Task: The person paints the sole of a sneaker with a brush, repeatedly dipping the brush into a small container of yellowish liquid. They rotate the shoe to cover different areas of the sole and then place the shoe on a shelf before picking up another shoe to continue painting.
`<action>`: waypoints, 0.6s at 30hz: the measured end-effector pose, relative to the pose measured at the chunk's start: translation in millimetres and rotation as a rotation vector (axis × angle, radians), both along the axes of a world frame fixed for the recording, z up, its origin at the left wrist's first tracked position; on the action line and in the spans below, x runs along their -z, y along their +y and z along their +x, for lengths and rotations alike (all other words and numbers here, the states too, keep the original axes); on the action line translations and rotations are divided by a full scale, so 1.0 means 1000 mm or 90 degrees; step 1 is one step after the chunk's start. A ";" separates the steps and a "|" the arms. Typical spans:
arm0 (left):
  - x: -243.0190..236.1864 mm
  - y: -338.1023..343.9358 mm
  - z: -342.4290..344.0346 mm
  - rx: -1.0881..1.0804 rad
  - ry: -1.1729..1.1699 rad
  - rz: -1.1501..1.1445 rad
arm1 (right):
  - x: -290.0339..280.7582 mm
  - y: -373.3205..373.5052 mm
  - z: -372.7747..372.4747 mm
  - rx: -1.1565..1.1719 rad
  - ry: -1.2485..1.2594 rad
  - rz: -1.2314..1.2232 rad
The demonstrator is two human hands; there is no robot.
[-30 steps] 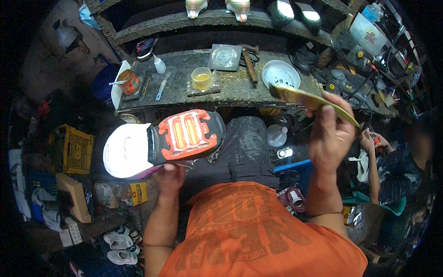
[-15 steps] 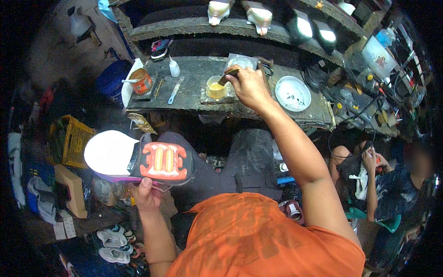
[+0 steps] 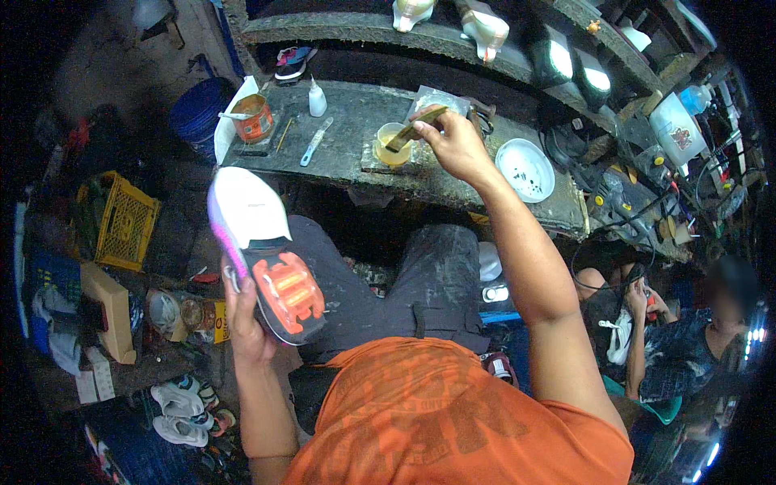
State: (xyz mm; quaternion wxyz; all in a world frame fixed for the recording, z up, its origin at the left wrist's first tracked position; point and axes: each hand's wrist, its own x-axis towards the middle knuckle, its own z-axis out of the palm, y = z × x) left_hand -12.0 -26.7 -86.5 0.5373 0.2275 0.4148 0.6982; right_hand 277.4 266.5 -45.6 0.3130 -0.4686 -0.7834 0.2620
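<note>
A shoe (image 3: 252, 212) with its sole turned up is gripped along its side by my left hand (image 3: 250, 322). The forefoot is white, the heel part carries an orange-red patterned piece in a black surround, and a purple edge shows at the left. My right hand (image 3: 459, 147) pinches a brush (image 3: 411, 132) with a flat, dark handle. The brush's lower end is at a small clear tub (image 3: 383, 152) of yellowish liquid on the bench (image 3: 343, 174). Whether its tip touches the liquid I cannot tell.
On the bench are an orange can (image 3: 255, 123), a white squeeze bottle (image 3: 317, 100), a blue-handled knife (image 3: 309, 152) and a white bowl (image 3: 525, 153) with dark bits. Shoe forms (image 3: 485, 32) line the shelf. A co-worker (image 3: 675, 356) sits at the right. A yellow crate (image 3: 128, 222) stands left.
My left hand has turned the shoe from lying sideways to toe pointing away, up and left. The brush has tilted lower and more slantwise at the tub. The whole view has shifted slightly.
</note>
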 end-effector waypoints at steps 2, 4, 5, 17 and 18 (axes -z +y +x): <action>-0.003 -0.002 0.009 0.086 -0.086 0.033 | 0.004 -0.001 0.002 0.016 0.098 -0.011; -0.006 -0.005 0.021 0.148 -0.105 0.050 | 0.009 -0.001 0.004 0.062 0.154 0.023; -0.007 -0.007 0.027 0.183 -0.125 0.060 | 0.010 -0.002 0.008 0.015 0.062 0.027; -0.026 -0.008 0.041 0.277 -0.007 -0.023 | -0.001 -0.020 0.030 -0.007 0.338 -0.225; -0.023 -0.006 0.039 0.276 -0.016 -0.037 | -0.008 -0.028 0.032 -0.028 0.281 -0.322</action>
